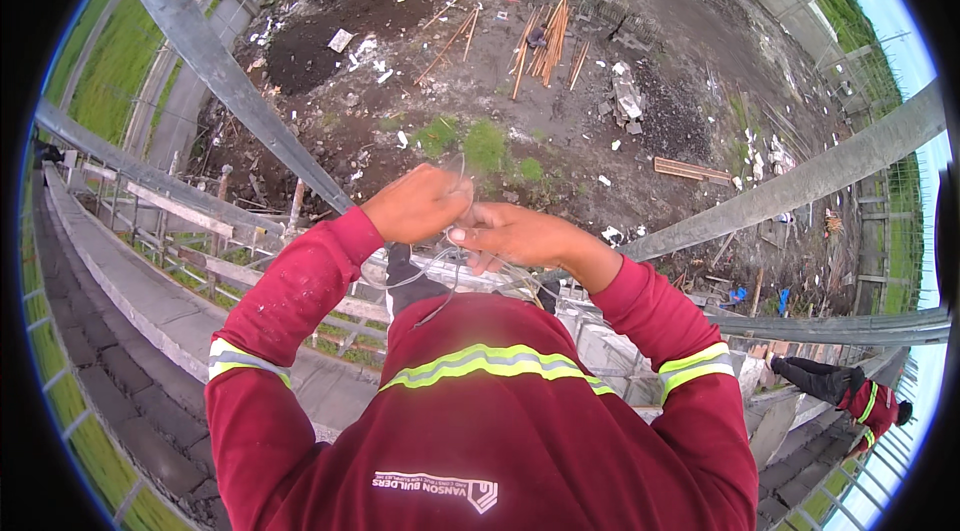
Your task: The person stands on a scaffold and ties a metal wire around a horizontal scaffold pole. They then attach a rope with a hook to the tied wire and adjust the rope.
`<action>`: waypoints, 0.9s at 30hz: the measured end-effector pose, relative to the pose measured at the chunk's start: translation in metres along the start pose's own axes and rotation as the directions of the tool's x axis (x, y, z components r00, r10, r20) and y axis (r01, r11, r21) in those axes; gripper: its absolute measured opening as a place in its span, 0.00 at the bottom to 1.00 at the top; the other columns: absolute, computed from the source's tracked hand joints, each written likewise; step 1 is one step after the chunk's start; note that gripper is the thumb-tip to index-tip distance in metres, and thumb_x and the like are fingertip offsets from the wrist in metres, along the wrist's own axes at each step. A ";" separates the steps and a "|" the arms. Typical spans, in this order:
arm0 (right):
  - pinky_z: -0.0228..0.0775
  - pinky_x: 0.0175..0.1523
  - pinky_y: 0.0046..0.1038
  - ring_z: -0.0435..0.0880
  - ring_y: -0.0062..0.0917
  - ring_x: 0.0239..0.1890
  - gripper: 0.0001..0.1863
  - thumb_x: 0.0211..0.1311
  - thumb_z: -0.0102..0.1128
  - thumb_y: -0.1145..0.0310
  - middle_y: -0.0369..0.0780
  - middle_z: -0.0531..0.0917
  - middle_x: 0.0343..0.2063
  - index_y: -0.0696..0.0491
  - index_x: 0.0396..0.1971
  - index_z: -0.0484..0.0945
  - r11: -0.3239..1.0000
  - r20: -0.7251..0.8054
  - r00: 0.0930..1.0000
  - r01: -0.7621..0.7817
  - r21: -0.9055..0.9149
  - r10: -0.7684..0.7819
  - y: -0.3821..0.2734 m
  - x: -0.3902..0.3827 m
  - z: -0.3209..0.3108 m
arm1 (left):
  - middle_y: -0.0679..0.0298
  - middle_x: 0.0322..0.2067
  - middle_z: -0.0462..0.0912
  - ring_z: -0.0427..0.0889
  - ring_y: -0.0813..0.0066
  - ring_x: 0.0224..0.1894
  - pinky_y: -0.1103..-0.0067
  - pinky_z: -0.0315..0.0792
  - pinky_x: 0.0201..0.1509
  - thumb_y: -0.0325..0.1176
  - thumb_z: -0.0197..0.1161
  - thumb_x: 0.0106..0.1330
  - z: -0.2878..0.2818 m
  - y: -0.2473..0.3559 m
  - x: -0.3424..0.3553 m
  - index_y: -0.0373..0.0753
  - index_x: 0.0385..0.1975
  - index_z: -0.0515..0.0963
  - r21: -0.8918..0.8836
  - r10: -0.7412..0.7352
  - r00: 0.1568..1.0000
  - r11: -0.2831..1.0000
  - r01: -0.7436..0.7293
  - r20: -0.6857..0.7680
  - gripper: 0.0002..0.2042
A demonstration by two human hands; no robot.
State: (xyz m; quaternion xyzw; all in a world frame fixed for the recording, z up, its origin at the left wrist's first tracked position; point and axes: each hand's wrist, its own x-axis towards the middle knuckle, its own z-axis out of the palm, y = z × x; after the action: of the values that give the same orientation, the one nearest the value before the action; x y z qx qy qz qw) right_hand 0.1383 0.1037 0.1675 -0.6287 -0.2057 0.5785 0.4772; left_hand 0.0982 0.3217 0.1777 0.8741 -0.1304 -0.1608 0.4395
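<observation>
In front of my chest, high over the ground, my two hands come together. My left hand (418,204) is closed, its knuckles up, with a thin pale line (404,282) running from it. Beside it and touching or nearly so, my right hand (532,235) is turned partly palm-up, thumb and fingers pinched on the same line. Loose loops of this line hang below the hands against my maroon sleeve and shirt (480,431), and a faint loop rises above them. Whether it is string or wire I cannot tell.
Grey metal bars (225,61) slant past on the left and another bar (800,186) on the right. A concrete ledge (130,281) runs at lower left. A co-worker (850,396) is at far right. Far below lie timber poles (548,43), planks (692,170) and rubble.
</observation>
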 end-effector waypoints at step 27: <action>0.64 0.35 0.41 0.72 0.41 0.26 0.20 0.75 0.56 0.56 0.47 0.70 0.22 0.58 0.31 0.67 0.821 -0.312 0.895 0.096 -0.563 -0.318 0.024 -0.088 0.003 | 0.64 0.39 0.76 0.82 0.73 0.42 0.71 0.79 0.51 0.32 0.77 0.50 -0.017 -0.021 0.013 0.39 0.47 0.68 -0.460 0.040 0.940 0.879 0.128 0.339 0.27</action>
State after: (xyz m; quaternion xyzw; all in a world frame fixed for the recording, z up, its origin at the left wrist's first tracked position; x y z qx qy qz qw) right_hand 0.1067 0.0224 0.1950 -0.8121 -0.3268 0.3040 0.3760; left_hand 0.1188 0.3418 0.1681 0.7015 -0.1402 -0.3455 0.6073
